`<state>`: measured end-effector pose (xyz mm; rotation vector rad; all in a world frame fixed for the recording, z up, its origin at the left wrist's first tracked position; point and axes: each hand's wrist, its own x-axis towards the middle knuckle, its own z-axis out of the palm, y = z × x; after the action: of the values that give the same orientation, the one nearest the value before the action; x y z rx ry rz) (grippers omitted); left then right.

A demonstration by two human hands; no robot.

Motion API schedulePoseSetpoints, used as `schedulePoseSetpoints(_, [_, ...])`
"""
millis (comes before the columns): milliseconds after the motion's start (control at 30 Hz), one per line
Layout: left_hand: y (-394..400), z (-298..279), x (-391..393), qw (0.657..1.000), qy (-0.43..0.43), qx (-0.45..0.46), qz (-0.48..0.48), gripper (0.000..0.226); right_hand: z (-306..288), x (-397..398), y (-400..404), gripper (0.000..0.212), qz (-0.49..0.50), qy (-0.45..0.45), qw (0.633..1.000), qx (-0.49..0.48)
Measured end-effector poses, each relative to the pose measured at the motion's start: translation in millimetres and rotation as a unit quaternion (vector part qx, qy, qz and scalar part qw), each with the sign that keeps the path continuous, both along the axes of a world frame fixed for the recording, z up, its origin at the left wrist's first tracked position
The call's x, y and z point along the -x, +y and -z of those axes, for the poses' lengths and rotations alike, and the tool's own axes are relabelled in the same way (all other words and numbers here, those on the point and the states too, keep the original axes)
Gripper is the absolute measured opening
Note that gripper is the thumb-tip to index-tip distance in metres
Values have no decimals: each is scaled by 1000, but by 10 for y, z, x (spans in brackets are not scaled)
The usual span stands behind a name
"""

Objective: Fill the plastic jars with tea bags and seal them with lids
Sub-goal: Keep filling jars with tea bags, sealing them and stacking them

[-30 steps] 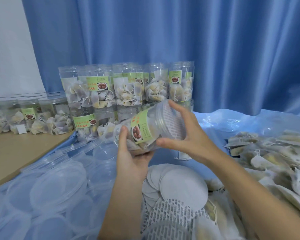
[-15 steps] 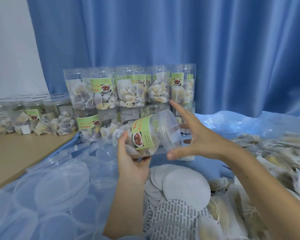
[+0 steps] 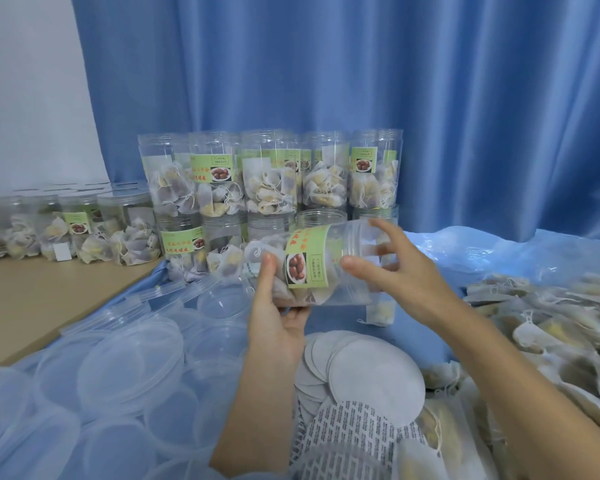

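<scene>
Head view. A labelled jar (image 3: 312, 263) of tea bags is held on its side at frame centre, gripped underneath by the left hand (image 3: 278, 306), thumb laid up its wall. The right hand (image 3: 400, 275) is spread at the jar's lidded mouth, fingers extended, nothing clasped. Loose lids (image 3: 129, 365) are heaped at lower left; filled jars (image 3: 267, 178) are stacked behind.

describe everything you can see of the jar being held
The clear plastic jar with the green label lies on its side above the blue sheet, mouth end pointing right. Tea bags show through its wall, and the label carries a photo of brown fruit. The left hand grips its base end from below; the right hand, fingers spread, is at its ribbed neck.
</scene>
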<state>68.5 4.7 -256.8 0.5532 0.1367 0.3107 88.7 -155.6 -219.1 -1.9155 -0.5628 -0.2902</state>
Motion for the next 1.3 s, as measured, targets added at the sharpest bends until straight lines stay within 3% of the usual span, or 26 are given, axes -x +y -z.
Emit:
schedulePoseSetpoints(67, [-28,-24,0,999,-19,24,20,64,-15,-17,-5,128,-60,54,995,-56])
schedulePoseSetpoints(167, [-67,1,0,998,-25,37,52,66,58,-6,6,135,-136,83,982,-97])
schedulePoseSetpoints(267, [-83,36,0,996,-16,10,82,72,113,0,36,122,-146,64,979,-129])
schedulePoseSetpoints(333, [-105,3,3,995,-7,-28,90,70,110,-19,45,102,-129,37,979,-151])
schedulePoseSetpoints(433, [-163,-85,13,987,84,-131,40,64,85,-37,29,80,-88,-4,980,-181])
schedulePoseSetpoints(533, [-172,-255,27,919,195,-319,-125,43,67,-22,43,86,-65,-18,980,-185])
schedulePoseSetpoints(600, [-184,-390,45,834,116,-499,-206,45,63,5,93,95,-47,-26,982,-183])
schedulePoseSetpoints(667, [-206,-498,51,750,20,-644,-147,67,20,44,142,107,-30,-24,982,-183])
schedulePoseSetpoints(700, [-205,-558,53,728,3,-678,-99,87,-18,63,157,115,-27,-16,983,-182])
schedulePoseSetpoints(767, [-163,-701,107,722,-9,-688,-69,110,-97,98,179,110,-53,-2,979,-195])
schedulePoseSetpoints(833, [-87,-835,210,698,-10,-707,-113,107,-153,150,227,96,-98,2,971,-220])
schedulePoseSetpoints(933, [89,-1032,412,648,1,-749,-139,99,-197,249,380,94,-110,0,964,-240])
schedulePoseSetpoints(1033, [303,-1189,605,645,33,-746,-158,96,-333,325,566,91,-120,-4,966,-230])
schedulePoseSetpoints(1167, [717,-1277,879,699,35,-692,-178,93,-597,487,960,90,-145,-33,975,-167])
schedulePoseSetpoints(1300, [1246,-1307,1194,722,56,-657,-210,86,-707,690,1570,91,-183,-27,970,-159])
